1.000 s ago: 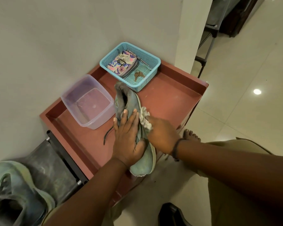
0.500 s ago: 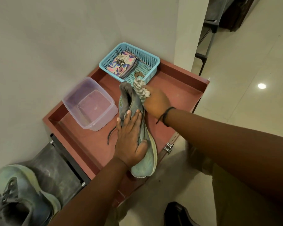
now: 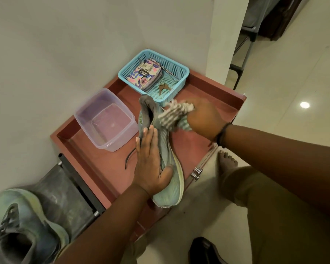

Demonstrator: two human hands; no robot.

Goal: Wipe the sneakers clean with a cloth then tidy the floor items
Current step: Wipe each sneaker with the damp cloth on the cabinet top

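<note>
You are in the wiping step: the sneaker [image 3: 164,168] lies on its side across the red tray-top [image 3: 213,92] at the centre of the frame, toe hanging over the near edge. Your left hand [image 3: 151,164] lies on it with straight fingers and the thumb hooked round its side, pinning it down. Your right hand [image 3: 202,121], just right of centre, clutches the striped cloth [image 3: 174,116] against the heel end; the cloth is blurred. As I judge it, the next stroke needs firm pressure while the left hand stops the shoe rolling. The second sneaker [image 3: 25,225] waits at lower left, seemingly unwiped.

Of the containers, the clear tub [image 3: 105,119], left of centre, holds nothing I can make out. The smaller blue basket [image 3: 179,69], upper centre, holds a patterned pouch [image 3: 145,75] and keys [image 3: 163,88].
</note>
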